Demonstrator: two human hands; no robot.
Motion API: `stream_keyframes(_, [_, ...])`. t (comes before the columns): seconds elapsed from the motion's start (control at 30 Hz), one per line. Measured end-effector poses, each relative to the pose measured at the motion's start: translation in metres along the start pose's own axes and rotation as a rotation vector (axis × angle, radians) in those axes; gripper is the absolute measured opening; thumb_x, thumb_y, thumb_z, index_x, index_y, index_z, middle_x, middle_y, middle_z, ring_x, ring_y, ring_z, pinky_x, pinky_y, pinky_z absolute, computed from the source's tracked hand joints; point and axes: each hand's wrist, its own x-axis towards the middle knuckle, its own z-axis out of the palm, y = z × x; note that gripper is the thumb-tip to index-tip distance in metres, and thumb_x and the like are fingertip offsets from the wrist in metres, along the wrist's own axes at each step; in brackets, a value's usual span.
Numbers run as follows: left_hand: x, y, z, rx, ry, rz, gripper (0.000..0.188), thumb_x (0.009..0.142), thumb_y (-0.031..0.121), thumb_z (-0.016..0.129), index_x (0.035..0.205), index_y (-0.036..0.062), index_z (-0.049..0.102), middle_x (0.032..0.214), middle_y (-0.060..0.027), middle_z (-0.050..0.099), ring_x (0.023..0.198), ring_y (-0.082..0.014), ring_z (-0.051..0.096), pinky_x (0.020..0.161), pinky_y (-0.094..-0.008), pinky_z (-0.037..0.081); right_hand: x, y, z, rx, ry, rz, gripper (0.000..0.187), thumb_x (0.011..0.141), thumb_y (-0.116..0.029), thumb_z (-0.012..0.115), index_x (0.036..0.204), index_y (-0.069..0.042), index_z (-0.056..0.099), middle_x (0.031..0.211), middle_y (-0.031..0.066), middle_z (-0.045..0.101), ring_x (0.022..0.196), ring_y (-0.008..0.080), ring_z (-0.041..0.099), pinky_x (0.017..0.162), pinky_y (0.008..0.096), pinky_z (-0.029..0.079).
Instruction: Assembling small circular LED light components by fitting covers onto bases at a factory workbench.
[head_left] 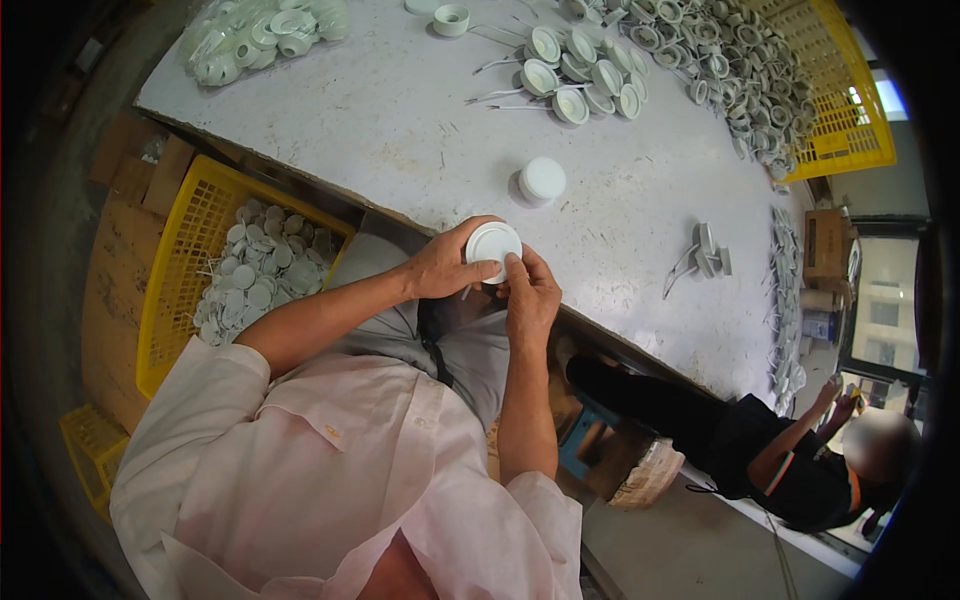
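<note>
Both hands are closed on one round white downlight (493,246), a flat disc with a raised rim, held over my lap at the table's edge. My left hand (445,262) grips it from the left with the thumb across its lower face. My right hand (531,292) pinches its lower right rim with thumb and fingers. A short pale wire shows just below the disc. On the table just beyond my hands stands a white round piece (543,181), its flat top facing up.
The white table (400,130) bears a cluster of wired downlights (570,75), a few pieces at right (708,252), a bagged heap (265,40) and a large pile of grey rings (740,75). A yellow basket (165,300) of discs stands left. A co-worker (800,465) sits at right.
</note>
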Motion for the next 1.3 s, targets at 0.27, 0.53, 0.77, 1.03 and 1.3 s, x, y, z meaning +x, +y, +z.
stream_keyframes(0.27, [0.000, -0.008, -0.001, 0.068, 0.088, 0.071, 0.050, 0.091, 0.015, 0.054, 0.135, 0.0035, 0.035, 0.116, -0.0140, 0.056, 0.101, -0.0172, 0.057, 0.081, -0.0295, 0.052, -0.002, -0.005, 0.010, -0.057, 0.028, -0.039, 0.029, 0.085, -0.017, 0.068, 0.104, 0.004, 0.062, 0.079, 0.0041, 0.062, 0.057, 0.0063, 0.050, 0.050, 0.0189, 0.043])
stream_keyframes(0.53, [-0.004, -0.009, -0.002, 0.114, 0.096, 0.084, 0.047, 0.090, 0.010, 0.050, 0.134, 0.0039, 0.036, 0.117, -0.0145, 0.056, 0.104, -0.0194, 0.056, 0.088, -0.0328, 0.048, -0.002, 0.003, 0.013, 0.045, 0.022, -0.035, 0.023, 0.083, -0.015, 0.070, 0.094, -0.003, 0.054, 0.071, 0.0011, 0.056, 0.054, 0.0060, 0.048, 0.047, 0.0184, 0.040])
stream_keyframes(0.77, [-0.003, -0.020, -0.002, 0.202, 0.110, 0.183, 0.046, 0.090, 0.009, 0.049, 0.134, 0.0039, 0.036, 0.114, -0.0149, 0.057, 0.102, -0.0201, 0.057, 0.088, -0.0328, 0.048, -0.002, 0.011, 0.008, 0.104, -0.038, 0.022, 0.021, 0.084, -0.016, 0.068, 0.085, -0.009, 0.048, 0.065, -0.0007, 0.054, 0.050, 0.0058, 0.048, 0.046, 0.0182, 0.039])
stream_keyframes(1.03, [-0.002, -0.012, -0.004, 0.122, 0.130, 0.110, 0.046, 0.086, 0.011, 0.058, 0.129, 0.0020, 0.043, 0.113, -0.0113, 0.057, 0.101, -0.0159, 0.056, 0.087, -0.0321, 0.048, 0.004, 0.017, 0.004, 0.124, -0.055, 0.046, 0.018, 0.086, -0.011, 0.066, 0.084, -0.009, 0.048, 0.064, -0.0012, 0.053, 0.050, 0.0039, 0.046, 0.044, 0.0177, 0.036])
stream_keyframes(1.3, [-0.089, -0.021, -0.109, -0.203, 0.674, 0.083, 0.039, 0.088, 0.017, 0.058, 0.122, 0.0024, 0.048, 0.104, -0.0102, 0.061, 0.086, -0.0202, 0.063, 0.064, -0.0289, 0.052, 0.107, -0.016, -0.160, -0.591, 0.694, -0.420, 0.025, 0.083, -0.023, 0.064, 0.091, 0.000, 0.063, 0.080, 0.0089, 0.064, 0.073, 0.0187, 0.060, 0.069, 0.0312, 0.048])
